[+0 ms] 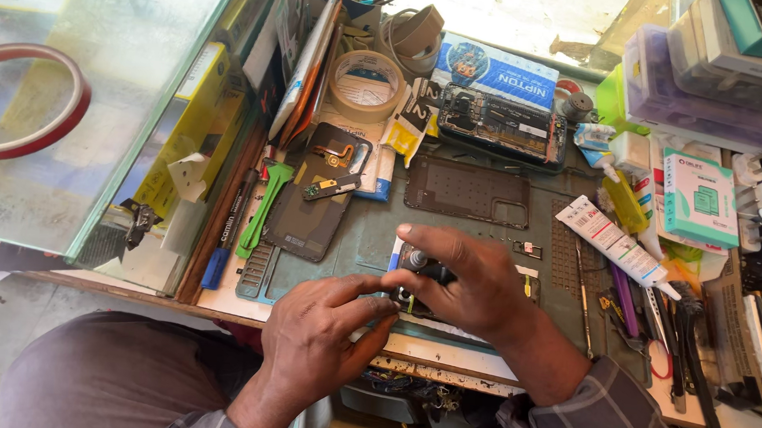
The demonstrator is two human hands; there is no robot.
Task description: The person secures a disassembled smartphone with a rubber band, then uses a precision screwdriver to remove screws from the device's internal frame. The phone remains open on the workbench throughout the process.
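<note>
My right hand (473,286) lies cupped over a small dark phone part (416,282) at mat centre, fingers curled on it; left hand (325,334) pinches its near edge from 7 o'clock. Looks light, thin, fragile: grip edges only. Back cover (306,214) at 10 o'clock, glue tube (613,241) at 2.

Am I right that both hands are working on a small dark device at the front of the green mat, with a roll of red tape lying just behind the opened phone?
Not quite. The head view shows the tape roll is beige, not red, and it lies left of the opened phone. Both the left hand and right hand are on the small dark device, at the front of the green mat.
</note>
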